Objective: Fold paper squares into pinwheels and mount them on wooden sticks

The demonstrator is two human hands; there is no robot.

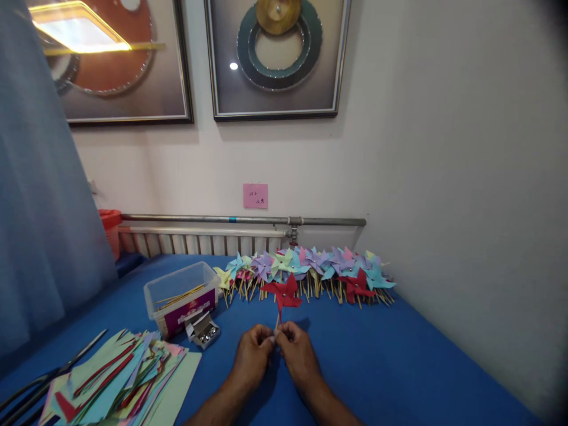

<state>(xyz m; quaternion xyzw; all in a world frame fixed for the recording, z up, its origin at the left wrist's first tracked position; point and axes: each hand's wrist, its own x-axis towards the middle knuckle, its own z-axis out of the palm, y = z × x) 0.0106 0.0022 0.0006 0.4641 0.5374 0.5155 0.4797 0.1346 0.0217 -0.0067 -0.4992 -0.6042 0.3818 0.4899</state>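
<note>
A red paper pinwheel (284,291) on a thin wooden stick stands upright in front of me, over the blue table cover (355,355). Both hands pinch its stick low down, fingertips almost touching: my left hand (254,355) from the left, my right hand (298,349) from the right. Most of the stick's lower end is hidden by the fingers. Behind it lies a long row of finished pinwheels (315,260) in purple, blue, yellow, pink and red, their sticks pointing toward me.
Left of my hands are a small open box of metal pins (206,333) and a clear plastic tub (166,290) holding sticks. Nearer lie coloured paper strips (119,378) and large scissors (57,373). A radiator (199,239) and pipe run along the wall; a blue curtain (39,177) hangs left.
</note>
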